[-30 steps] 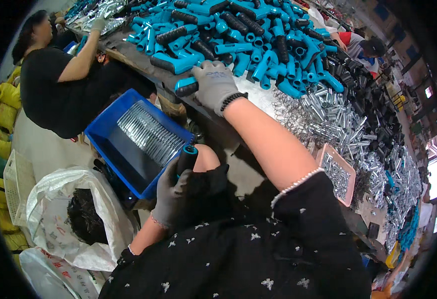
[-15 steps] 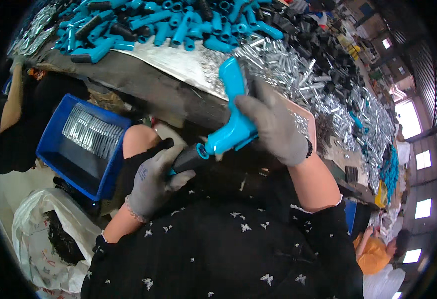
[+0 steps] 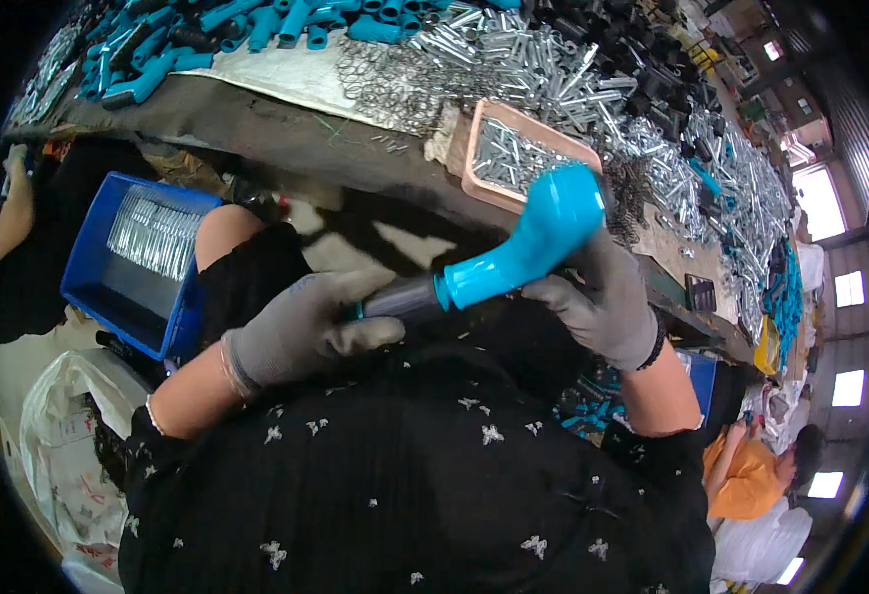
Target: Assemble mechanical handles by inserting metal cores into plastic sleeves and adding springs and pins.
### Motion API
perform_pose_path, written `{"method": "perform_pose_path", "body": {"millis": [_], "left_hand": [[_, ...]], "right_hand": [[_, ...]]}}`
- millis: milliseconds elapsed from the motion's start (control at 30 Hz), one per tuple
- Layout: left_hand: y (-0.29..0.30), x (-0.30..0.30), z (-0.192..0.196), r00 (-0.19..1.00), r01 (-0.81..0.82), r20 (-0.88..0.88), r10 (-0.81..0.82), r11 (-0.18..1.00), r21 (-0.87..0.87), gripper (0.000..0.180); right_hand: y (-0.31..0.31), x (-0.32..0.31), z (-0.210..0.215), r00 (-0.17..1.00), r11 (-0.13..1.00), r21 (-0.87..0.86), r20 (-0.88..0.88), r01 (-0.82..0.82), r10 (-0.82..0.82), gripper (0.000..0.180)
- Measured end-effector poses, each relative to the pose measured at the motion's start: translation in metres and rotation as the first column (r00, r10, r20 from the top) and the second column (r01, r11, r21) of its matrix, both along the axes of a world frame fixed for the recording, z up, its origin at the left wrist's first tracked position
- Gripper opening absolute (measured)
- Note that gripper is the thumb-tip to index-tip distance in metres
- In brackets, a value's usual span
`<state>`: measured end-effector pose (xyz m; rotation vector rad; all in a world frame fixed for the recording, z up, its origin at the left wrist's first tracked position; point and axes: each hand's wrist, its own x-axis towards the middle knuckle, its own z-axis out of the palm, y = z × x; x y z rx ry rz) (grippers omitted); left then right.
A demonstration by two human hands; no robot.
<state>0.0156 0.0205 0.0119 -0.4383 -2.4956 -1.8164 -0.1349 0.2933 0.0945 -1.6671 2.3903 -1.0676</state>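
My left hand (image 3: 306,322), in a grey work glove, is closed around a dark grey tube-shaped handle (image 3: 407,300) with teal showing at its ends. A curved, glossy teal plastic housing (image 3: 528,243) meets that handle end to end, above my lap. Behind the housing's wide end, my gloved right hand (image 3: 608,302) grips it, with some fingers hidden. Whether the two parts are locked together or only touching I cannot tell.
On the workbench ahead lie teal housings (image 3: 301,22), metal tubes (image 3: 513,59) and thin wire springs (image 3: 385,84). A pink tray (image 3: 469,163) of small metal pins sits at its edge. At left stand a blue bin (image 3: 83,252) with metal strips and a white sack (image 3: 58,426). Other people sit on both sides.
The teal housing has turned and come down to meet the handle, where a small gap showed before. Both hands have shifted lower relative to the bench, and the pink tray is now more exposed.
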Motion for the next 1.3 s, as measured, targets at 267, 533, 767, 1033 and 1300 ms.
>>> {"method": "perform_pose_path", "body": {"millis": [267,533,767,1033,1300], "left_hand": [[0.023,0.004,0.033,0.964,-0.245,-0.23,0.135,0.79,-0.562,0.051],[0.035,-0.011,0.03,0.94,-0.15,0.305,0.156,0.988,-0.043,0.054],[0.036,-0.01,-0.009,0.993,0.095,-0.022,-0.112,0.918,-0.385,0.038],[0.044,-0.02,-0.004,0.997,0.009,0.074,0.01,0.968,-0.252,0.041],[0.056,-0.04,-0.022,0.988,0.074,-0.099,-0.115,0.935,-0.347,0.04]], "right_hand": [[0.029,0.014,0.01,0.988,0.975,0.197,-0.14,0.098,-0.071,0.071],[0.02,0.021,-0.015,0.748,0.839,-0.537,0.592,0.088,0.301,0.056],[0.023,-0.012,-0.035,0.972,0.884,-0.46,0.153,-0.088,0.176,0.037],[0.024,-0.027,-0.004,0.7,0.883,-0.466,0.65,0.059,0.296,0.028],[0.048,-0.023,0.008,0.911,0.923,-0.384,0.391,0.028,0.135,0.036]]}}
